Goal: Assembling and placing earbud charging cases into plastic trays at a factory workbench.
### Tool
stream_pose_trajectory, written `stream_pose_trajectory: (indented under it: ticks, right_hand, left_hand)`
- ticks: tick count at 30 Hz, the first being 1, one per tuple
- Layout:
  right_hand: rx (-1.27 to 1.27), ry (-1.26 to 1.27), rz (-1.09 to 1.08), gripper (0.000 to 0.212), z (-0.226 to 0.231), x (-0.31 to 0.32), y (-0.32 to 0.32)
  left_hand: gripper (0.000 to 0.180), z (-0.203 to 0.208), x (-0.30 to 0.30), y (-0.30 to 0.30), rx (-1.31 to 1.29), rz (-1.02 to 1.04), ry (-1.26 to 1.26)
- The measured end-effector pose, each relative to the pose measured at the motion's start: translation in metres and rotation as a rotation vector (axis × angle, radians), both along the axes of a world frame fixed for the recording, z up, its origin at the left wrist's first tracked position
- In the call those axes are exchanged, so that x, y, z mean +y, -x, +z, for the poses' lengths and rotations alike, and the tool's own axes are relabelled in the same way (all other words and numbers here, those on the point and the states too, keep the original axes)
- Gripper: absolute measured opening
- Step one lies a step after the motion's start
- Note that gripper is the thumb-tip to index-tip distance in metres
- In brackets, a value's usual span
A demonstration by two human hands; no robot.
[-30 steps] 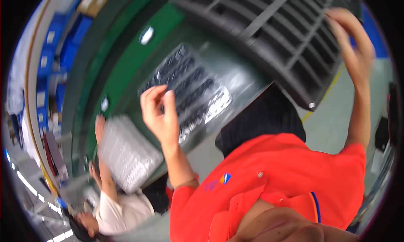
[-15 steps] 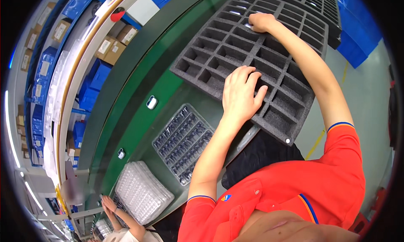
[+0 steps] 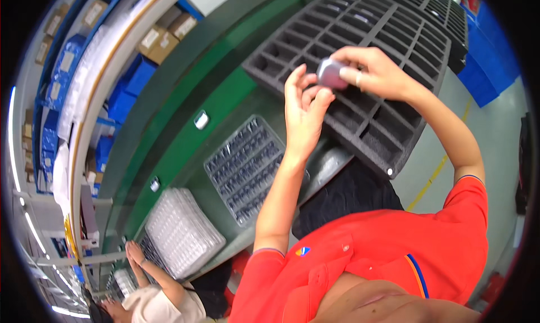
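My right hand (image 3: 374, 73) grips a small rounded grey part (image 3: 330, 73) above a large dark grey foam tray (image 3: 394, 36) with many rectangular pockets. My left hand (image 3: 304, 112) is raised beside it, fingers apart, its fingertips touching the part's lower side. Both hands hover over the tray's near-left area. A clear plastic tray of small dark components (image 3: 246, 168) lies on the green bench (image 3: 185, 148) just left of my left forearm.
A stack of clear blister trays (image 3: 183, 233) sits further left, where another person's hands (image 3: 135, 254) work. Cardboard boxes (image 3: 160, 39) and blue bins (image 3: 121, 92) fill shelves behind the bench. Grey floor with a yellow line (image 3: 430, 174) lies to the right.
Both hands have lifted off the foam tray and come together. My right hand came back from the tray's far part and now holds a grey part, which my left hand touches.
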State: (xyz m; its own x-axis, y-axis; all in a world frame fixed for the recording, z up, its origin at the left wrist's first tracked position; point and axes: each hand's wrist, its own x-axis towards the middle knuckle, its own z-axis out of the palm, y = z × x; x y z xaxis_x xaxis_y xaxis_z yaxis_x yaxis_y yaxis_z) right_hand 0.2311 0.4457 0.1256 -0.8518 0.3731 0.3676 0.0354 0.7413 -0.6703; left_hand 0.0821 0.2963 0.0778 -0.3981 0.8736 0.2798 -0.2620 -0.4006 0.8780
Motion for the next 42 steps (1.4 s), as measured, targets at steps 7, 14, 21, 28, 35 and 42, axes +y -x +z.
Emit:
stream_pose_trajectory:
  ticks: [7,14,21,28,35,42]
  right_hand:
    - [-0.104,0.638,0.049,0.032,0.007,-0.049,0.012]
    - [0.042,0.322,0.088,0.023,-0.008,-0.068,0.039]
    - [-0.075,0.107,0.159,0.020,-0.004,-0.062,0.111]
    - [-0.217,0.163,0.316,0.014,0.005,-0.089,0.192]
    - [-0.463,0.188,0.430,0.014,-0.022,-0.062,0.254]
    - [-0.520,-0.493,0.121,0.019,-0.112,0.081,0.425]
  left_hand:
    - [0.060,-0.003,-0.045,-0.002,0.145,0.077,-0.034]
    - [0.029,-0.010,-0.071,0.017,0.249,0.342,0.052]
    - [0.017,-0.006,-0.077,0.100,0.775,0.487,0.165]
    - [0.016,0.010,-0.114,0.128,1.238,0.770,0.295]
    - [0.015,-0.009,-0.153,0.130,0.842,0.703,0.433]
    - [0.024,-0.093,-0.162,0.062,0.872,0.276,0.648]
